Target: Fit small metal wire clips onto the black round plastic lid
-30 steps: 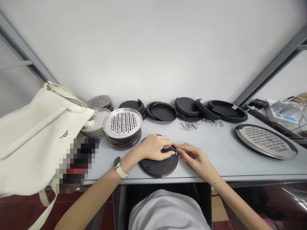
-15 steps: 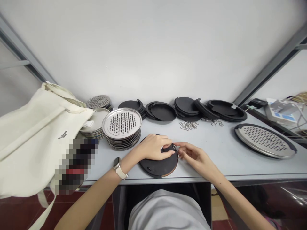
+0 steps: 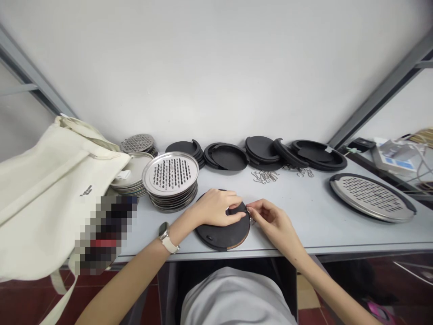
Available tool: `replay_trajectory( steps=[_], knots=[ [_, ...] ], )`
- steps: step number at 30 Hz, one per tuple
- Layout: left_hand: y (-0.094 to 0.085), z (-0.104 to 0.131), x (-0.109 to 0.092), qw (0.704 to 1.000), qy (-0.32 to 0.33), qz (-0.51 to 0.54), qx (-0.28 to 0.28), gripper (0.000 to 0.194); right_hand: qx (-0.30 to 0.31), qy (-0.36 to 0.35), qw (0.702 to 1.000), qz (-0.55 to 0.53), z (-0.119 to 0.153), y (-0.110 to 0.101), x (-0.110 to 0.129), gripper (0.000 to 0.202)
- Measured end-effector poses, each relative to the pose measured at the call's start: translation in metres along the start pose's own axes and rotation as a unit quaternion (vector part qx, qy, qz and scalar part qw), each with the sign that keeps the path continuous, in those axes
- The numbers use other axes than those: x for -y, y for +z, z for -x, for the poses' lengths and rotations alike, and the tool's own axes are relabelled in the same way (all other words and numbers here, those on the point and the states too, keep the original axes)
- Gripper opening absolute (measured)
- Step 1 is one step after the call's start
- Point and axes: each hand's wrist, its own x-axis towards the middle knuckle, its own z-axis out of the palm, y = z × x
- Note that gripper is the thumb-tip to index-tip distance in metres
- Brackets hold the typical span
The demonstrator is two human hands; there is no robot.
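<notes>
Black disc (image 3: 223,237) lying flat near the front edge of a grey table (image 3: 297,203), between the two hands. Left hand (image 3: 219,207) palm down across its far portion, thumb set apart from the fingers, resting on the upper face rather than wrapped around the rim; pressure impossible to tell. Right hand (image 3: 272,221) at the right rim, thumb and forefinger pinching a small metal clip (image 3: 252,221); exact fit of clip to rim hidden by the fingertips.

Handling, judged from appearance: disc probably light and fairly stiff, perhaps with slight give at the edge; matt surface, unlikely to skid under a flat palm. Best steadied from above, right rim left free. Clip likely very light, springy and slick, easily lost from a loose pinch; best taken by the wire, between thumb and fingertip. Little fragility expected in either.

Left of the disc, a stack of perforated metal plates (image 3: 171,174), presumably rigid and rough on top, safest by the smooth rim. Behind, black round trays (image 3: 231,156) and a loose heap of wire clips (image 3: 265,176).
</notes>
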Motion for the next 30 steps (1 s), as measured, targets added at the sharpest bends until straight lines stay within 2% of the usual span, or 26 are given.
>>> replay_trajectory(
  steps=[10,15,18,23,30],
  knots=[
    [0.000,-0.001,-0.001,1.000,-0.002,-0.019,0.002,0.028,0.000,-0.012,0.999,0.038,-0.013,-0.001,0.003,0.022],
    [0.001,-0.001,0.000,1.000,0.000,-0.016,0.000,0.028,0.020,0.001,1.000,-0.008,-0.016,-0.002,0.003,0.029],
    [0.001,-0.001,0.000,1.000,0.002,-0.012,-0.003,0.030,0.004,0.005,0.999,-0.037,-0.014,-0.006,0.004,0.033],
    [0.001,0.000,0.000,1.000,0.000,-0.015,-0.004,0.031,0.030,0.014,0.999,-0.022,-0.014,-0.011,0.009,0.034],
    [0.001,0.000,0.000,1.000,-0.005,-0.013,0.002,0.030,0.039,-0.007,0.999,-0.025,-0.016,-0.003,0.007,0.034]
  ],
)
